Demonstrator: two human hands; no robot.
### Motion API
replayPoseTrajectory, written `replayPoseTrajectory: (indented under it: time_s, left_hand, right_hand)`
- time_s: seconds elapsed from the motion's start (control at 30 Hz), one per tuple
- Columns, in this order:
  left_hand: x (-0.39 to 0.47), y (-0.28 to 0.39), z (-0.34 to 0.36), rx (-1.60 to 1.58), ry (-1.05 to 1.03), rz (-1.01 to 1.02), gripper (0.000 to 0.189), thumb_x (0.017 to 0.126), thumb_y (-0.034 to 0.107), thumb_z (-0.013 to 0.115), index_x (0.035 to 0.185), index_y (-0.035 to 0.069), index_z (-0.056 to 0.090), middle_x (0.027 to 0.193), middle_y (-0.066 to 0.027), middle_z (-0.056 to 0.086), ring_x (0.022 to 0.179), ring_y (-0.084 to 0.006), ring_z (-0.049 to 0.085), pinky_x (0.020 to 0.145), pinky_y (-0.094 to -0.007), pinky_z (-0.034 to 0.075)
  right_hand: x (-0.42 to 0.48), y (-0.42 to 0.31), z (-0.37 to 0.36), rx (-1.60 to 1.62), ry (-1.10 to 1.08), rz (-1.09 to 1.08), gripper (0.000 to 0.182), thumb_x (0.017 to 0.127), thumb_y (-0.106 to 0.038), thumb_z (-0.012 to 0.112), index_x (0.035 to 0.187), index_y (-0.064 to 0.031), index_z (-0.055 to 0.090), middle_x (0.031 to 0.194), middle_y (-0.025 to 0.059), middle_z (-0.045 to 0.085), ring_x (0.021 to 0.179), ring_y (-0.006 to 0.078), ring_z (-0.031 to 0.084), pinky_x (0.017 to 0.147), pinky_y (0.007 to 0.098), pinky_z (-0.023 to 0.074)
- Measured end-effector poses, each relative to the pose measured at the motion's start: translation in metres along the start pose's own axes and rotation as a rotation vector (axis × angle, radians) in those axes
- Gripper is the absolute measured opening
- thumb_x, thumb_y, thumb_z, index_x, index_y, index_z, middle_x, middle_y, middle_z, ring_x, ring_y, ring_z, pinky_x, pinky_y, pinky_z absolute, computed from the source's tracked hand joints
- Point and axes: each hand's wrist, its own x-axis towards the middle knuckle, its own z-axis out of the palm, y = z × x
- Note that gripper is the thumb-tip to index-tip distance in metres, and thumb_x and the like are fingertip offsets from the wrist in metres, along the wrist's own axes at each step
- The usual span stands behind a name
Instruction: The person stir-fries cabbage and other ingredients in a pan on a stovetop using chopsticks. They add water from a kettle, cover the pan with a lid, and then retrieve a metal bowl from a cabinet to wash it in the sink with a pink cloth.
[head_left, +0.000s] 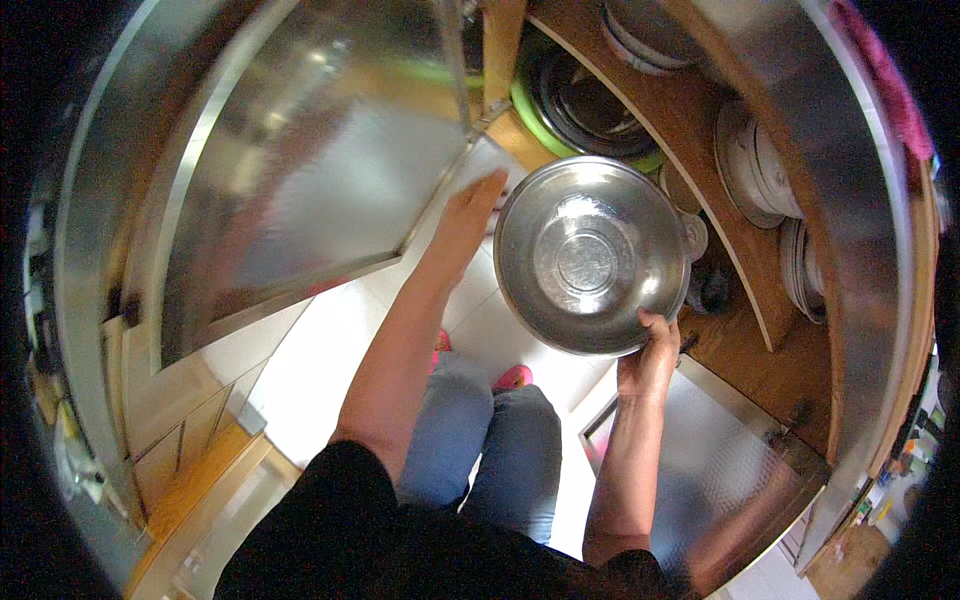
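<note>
A round stainless steel bowl (589, 259) is held up in front of an open cabinet, its inside facing me. My right hand (651, 352) grips its lower right rim, with the thumb over the edge. At the bowl's upper left is my left hand (480, 202), fingers pointing towards the cabinet; its fingertips are partly hidden, and whether they touch the bowl I cannot tell. Behind the bowl, dark round cookware (592, 105) sits in a green basin (529, 120) on the cabinet's lower level.
Cabinet doors with shiny panels stand open at left (352, 187) and lower right (720, 450). A wooden shelf (739, 255) curves close beside the bowl, holding stacked plates (802, 270) and bowls (765, 169). My knees and pink footwear (514, 376) are below.
</note>
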Motion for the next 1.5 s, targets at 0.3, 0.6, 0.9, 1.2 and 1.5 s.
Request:
replayPoseTrajectory:
  time_s: [0.3, 0.6, 0.9, 1.2, 1.5]
  left_hand:
    - [-0.212, 0.126, -0.079, 0.641, 0.140, 0.049, 0.025, 0.083, 0.017, 0.055, 0.094, -0.004, 0.064, 0.077, -0.0177, 0.066, 0.073, -0.0270, 0.065, 0.068, -0.0382, 0.049]
    - [-0.243, 0.238, -0.127, 0.914, 0.477, 0.751, 0.028, 0.080, 0.009, 0.050, 0.100, -0.005, 0.063, 0.085, -0.0270, 0.065, 0.084, -0.0440, 0.062, 0.078, -0.0459, 0.047]
    - [-0.204, 0.224, -0.170, 0.454, 0.203, -0.035, 0.021, 0.075, 0.008, 0.058, 0.088, -0.008, 0.065, 0.079, -0.0185, 0.065, 0.069, -0.0278, 0.066, 0.062, -0.0389, 0.054]
    - [-0.236, 0.250, -0.116, 0.103, -0.133, -0.307, 0.016, 0.077, 0.010, 0.063, 0.087, -0.003, 0.062, 0.080, -0.0072, 0.062, 0.068, -0.0177, 0.062, 0.060, -0.0351, 0.055]
    - [-0.265, 0.319, -0.099, 0.019, -0.016, -0.252, 0.015, 0.076, 0.006, 0.061, 0.090, 0.001, 0.060, 0.081, -0.0067, 0.061, 0.067, -0.0167, 0.061, 0.058, -0.0347, 0.053]
  right_hand:
    - [-0.167, -0.094, 0.066, -0.126, -0.307, 0.081, 0.076, 0.087, -0.036, 0.067, 0.143, 0.0006, 0.032, 0.139, 0.0153, 0.045, 0.126, 0.0267, 0.044, 0.106, 0.0411, 0.0342]
    - [-0.231, -0.187, 0.003, -0.538, 0.016, -0.354, 0.035, 0.095, -0.012, 0.053, 0.128, -0.0014, 0.054, 0.127, 0.0109, 0.058, 0.118, 0.0205, 0.054, 0.099, 0.0337, 0.0428]
    - [-0.281, -0.173, -0.113, -1.414, 0.875, -0.159, 0.063, 0.084, -0.038, 0.062, 0.133, -0.0017, 0.046, 0.134, 0.0215, 0.048, 0.123, 0.0402, 0.046, 0.101, 0.0475, 0.0384]
    - [-0.265, -0.201, -0.019, -0.525, 0.478, 0.190, 0.068, 0.089, -0.042, 0.059, 0.137, 0.0010, 0.039, 0.122, 0.0191, 0.058, 0.107, 0.0290, 0.057, 0.090, 0.0411, 0.0447]
    - [-0.173, -0.268, 0.098, -1.018, -0.082, -0.509, 0.029, 0.091, -0.021, 0.060, 0.112, -0.0007, 0.064, 0.084, 0.0116, 0.071, 0.083, 0.0242, 0.068, 0.078, 0.0332, 0.0505]
